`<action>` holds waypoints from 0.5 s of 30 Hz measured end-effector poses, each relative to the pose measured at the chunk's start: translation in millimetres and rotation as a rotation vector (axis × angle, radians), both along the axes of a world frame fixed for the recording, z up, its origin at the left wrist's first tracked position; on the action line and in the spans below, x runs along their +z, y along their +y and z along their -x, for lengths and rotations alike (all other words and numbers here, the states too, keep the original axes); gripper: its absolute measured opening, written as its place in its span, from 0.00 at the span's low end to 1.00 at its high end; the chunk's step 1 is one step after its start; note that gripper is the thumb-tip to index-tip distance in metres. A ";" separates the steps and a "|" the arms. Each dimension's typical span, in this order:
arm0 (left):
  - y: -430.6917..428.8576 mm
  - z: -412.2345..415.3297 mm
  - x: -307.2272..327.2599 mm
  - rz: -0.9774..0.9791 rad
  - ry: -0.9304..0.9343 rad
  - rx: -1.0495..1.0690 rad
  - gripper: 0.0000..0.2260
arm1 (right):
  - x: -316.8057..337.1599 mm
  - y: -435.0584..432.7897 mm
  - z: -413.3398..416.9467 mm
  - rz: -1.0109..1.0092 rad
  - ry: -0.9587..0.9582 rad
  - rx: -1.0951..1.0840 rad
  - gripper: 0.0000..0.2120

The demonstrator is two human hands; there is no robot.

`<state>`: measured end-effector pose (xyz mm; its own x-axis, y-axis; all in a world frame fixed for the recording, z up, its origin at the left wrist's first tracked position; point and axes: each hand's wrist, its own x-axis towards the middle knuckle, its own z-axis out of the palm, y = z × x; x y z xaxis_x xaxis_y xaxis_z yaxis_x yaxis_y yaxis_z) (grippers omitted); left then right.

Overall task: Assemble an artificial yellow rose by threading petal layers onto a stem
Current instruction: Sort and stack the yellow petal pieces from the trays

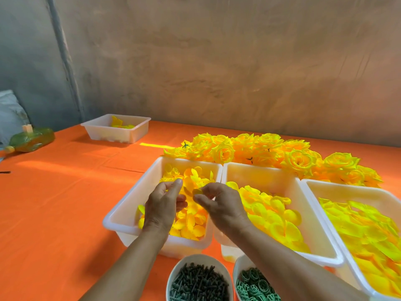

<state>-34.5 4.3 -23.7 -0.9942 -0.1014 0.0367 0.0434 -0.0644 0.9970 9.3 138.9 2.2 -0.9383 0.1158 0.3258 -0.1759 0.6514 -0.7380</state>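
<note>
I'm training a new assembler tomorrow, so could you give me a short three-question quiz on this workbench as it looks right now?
1. True or false: the left hand and the right hand are both over the leftmost petal bin.
2. Where do the finished roses lie? A) in a white bin B) on the orange cloth C) in a bowl
3. Fill in: the bowl of dark stems stands to the ____ of the bowl of green rings.
Key: 1 true; 2 B; 3 left.
</note>
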 end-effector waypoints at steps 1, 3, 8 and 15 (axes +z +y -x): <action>-0.4 -3.0 2.0 0.003 0.041 0.020 0.14 | 1.0 0.3 2.6 0.225 -0.060 -0.025 0.05; -1.5 -9.7 4.0 0.086 0.148 0.025 0.13 | 1.6 0.9 5.1 0.477 -0.113 -0.047 0.05; -4.6 -16.5 0.4 0.148 0.266 -0.183 0.14 | -4.4 -6.9 3.9 0.662 -0.175 0.008 0.08; -2.9 -10.2 -3.9 0.227 0.232 -0.204 0.19 | 4.5 4.0 0.4 0.655 -0.195 0.130 0.17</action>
